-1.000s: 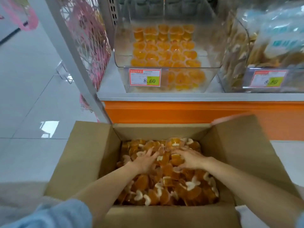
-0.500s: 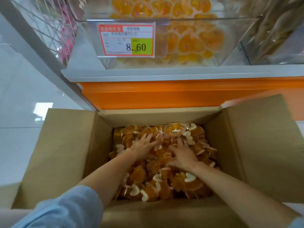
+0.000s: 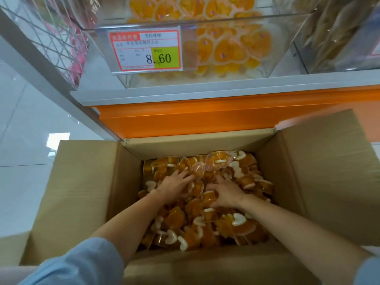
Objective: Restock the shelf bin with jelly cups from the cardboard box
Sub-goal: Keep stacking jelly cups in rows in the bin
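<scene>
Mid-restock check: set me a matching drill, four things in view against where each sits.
1 clear plastic shelf bin
2 brown cardboard box
3 red-bordered price label
4 left hand

A on orange jelly cups in the box
B on the grey shelf
C below the shelf, flaps open
D on the bin's front

Pairs: 1-B, 2-C, 3-D, 4-A

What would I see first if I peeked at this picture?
Probably the open brown cardboard box at the bottom, heaped with orange heart-shaped jelly cups, where a left hand and right hand press into the pile. Above, on the shelf, a clear plastic bin holds more cups behind a red-edged price tag reading 8.60.
</scene>
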A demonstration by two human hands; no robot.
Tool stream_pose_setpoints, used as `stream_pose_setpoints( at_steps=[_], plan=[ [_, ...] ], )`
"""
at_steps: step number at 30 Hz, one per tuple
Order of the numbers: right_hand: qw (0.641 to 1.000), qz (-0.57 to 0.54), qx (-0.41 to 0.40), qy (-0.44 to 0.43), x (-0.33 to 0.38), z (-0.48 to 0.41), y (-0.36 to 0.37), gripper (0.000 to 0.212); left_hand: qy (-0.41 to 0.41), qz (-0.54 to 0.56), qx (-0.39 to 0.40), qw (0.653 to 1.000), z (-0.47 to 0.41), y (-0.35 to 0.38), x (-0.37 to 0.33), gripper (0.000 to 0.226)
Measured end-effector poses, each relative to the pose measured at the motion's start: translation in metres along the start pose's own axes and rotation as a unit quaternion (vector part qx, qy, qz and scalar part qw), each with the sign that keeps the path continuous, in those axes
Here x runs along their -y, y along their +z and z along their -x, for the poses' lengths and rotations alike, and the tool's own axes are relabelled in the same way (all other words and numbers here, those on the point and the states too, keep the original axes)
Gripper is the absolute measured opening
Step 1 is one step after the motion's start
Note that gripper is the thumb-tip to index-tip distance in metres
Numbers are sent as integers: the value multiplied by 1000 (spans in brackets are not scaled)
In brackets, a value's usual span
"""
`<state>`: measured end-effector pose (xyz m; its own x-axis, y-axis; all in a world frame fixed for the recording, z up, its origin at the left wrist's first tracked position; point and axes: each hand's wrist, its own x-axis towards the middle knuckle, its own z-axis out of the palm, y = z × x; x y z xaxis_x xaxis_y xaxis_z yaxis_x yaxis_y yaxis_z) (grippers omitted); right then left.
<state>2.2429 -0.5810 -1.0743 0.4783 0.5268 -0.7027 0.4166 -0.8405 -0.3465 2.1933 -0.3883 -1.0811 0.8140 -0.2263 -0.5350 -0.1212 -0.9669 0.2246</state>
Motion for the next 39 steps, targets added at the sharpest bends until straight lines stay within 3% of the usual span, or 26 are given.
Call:
stream_pose_setpoints(
  at_steps=[7,15,23,28,32,36,39],
  plan=[
    [997,-72,-27,0,-2,5,2,46,-33,106,-21,994,5,-4,-10,56],
    [989,-124,-58,-57,5,20,-33,37,-54,239,-134,960,24,-25,-8,36],
    [995,-14,-28,-93,51,104,-146,48,-16,217,-152,964,79,-150,-38,47],
    [981,22,-105,-160,80,201,-224,39,48,177,-228,956,154,-252,-69,43],
    [970,-37,-156,-182,110,284,-284,36,86,128,-310,938,205,-342,-86,44],
    [933,-65,-292,-200,137,301,-343,32,53,78,-376,922,201,-415,-85,34],
    [924,-75,-340,-159,142,256,-372,29,-23,39,-339,940,159,-434,-71,25]
  ],
)
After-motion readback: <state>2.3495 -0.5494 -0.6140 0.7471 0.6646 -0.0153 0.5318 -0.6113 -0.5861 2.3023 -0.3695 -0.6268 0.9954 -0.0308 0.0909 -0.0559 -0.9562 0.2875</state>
